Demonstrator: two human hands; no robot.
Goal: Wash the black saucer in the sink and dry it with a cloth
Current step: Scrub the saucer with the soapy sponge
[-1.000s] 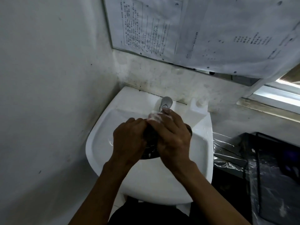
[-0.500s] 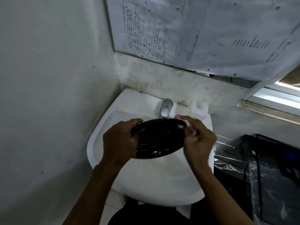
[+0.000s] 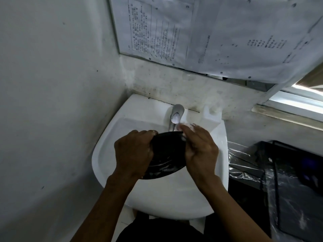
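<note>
Round black glossy saucer [image 3: 167,156] is held over the bowl of the white ceramic wall-hung sink [image 3: 111,137], just in front of the chrome tap [image 3: 176,116]. It's tilted: far rim up near the tap spout, near rim dropped toward the person, wet face toward the camera with white suds streaked across it. Seen as an ellipse, its long axis runs from lower-left to upper-right.

Left hand [image 3: 132,152] grips the saucer's left rim, fingers curled over the far edge and pressed together; thumb position can't be made out. Right hand [image 3: 201,151] holds the right rim, fingers [image 3: 187,132] close together and laid along the top edge, soapy foam on the tips. What's under them against the saucer isn't visible.

Versus 0.5 s ago: saucer is tipped steeper, its far rim now closer to the tap, and the right hand covers more of the right rim. A second ago both hands were clasped over it and the saucer was nearly hidden.

Right of the sink: a dark box wrapped in clear plastic film [image 3: 288,180]. Above the sink on the wall: printed paper sheets [image 3: 209,32].
</note>
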